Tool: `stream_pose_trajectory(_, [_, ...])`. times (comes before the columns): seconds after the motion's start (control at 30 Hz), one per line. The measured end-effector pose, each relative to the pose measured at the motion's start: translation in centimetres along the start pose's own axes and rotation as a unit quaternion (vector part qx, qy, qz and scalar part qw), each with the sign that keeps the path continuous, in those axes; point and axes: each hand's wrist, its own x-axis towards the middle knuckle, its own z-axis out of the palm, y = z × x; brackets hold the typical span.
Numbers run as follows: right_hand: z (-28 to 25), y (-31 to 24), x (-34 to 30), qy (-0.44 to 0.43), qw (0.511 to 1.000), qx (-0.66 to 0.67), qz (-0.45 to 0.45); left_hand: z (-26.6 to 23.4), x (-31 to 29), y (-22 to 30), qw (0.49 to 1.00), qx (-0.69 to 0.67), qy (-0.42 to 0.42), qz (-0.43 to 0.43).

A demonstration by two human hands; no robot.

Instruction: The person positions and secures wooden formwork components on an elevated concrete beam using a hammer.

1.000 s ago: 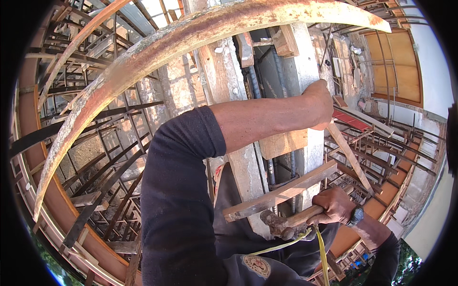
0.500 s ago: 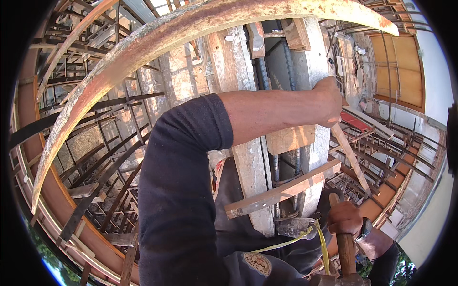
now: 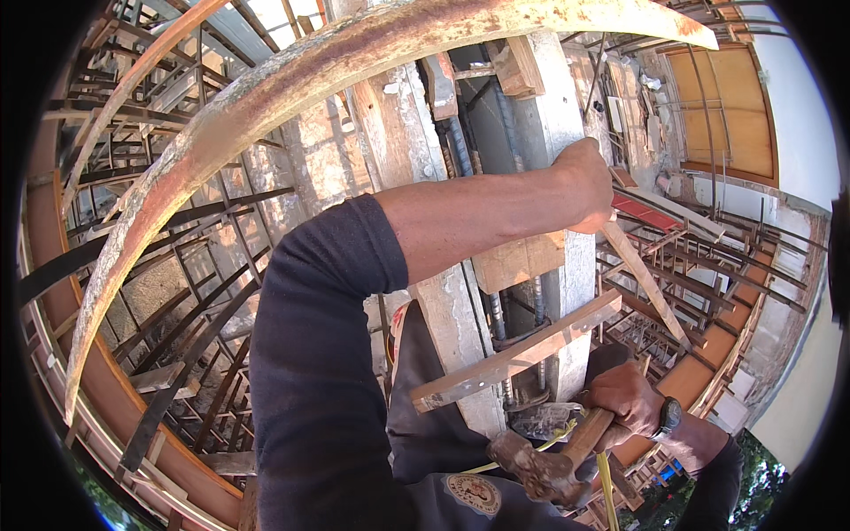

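My left arm reaches across a long wooden form of two pale, cement-smeared boards (image 3: 571,292). My left hand (image 3: 583,184) is closed at the outer edge of the right board, its fingers hidden behind the fist. Just below it a narrow wooden strip (image 3: 646,283) slants away; whether I grip it cannot be seen. Low on the right, my right hand (image 3: 624,396) grips the wooden handle of a hammer (image 3: 540,469), whose worn metal head points left near my lap. A wooden crosspiece (image 3: 518,352) spans both boards, and a wood block (image 3: 518,261) sits between them.
Ribbed steel bars (image 3: 459,146) run inside the form. A curved, rusty, cement-stained bar (image 3: 266,93) arches across the upper left. Wooden and metal scaffolding (image 3: 195,257) fills the space below on both sides. A clear plastic bag (image 3: 544,420) with yellow cord lies by my lap.
The hammer has swung up, its head moving from the lower edge to the left of my right hand. That hand is slightly farther left. My left hand stays at the board; the view shifts slightly.
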Motion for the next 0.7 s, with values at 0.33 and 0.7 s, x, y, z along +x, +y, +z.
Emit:
stream_pose_trajectory(0.33, [0.4,3.0,-3.9,0.286,0.945,-0.033,0.154,0.1,0.4,-1.1,0.990,-0.052,0.127,0.011])
stream_pose_trajectory(0.7, [-1.7,6.5,-1.2,0.336,0.920,0.034,0.199,-2.0,1.4,-1.0,0.998,0.010,0.055,0.028])
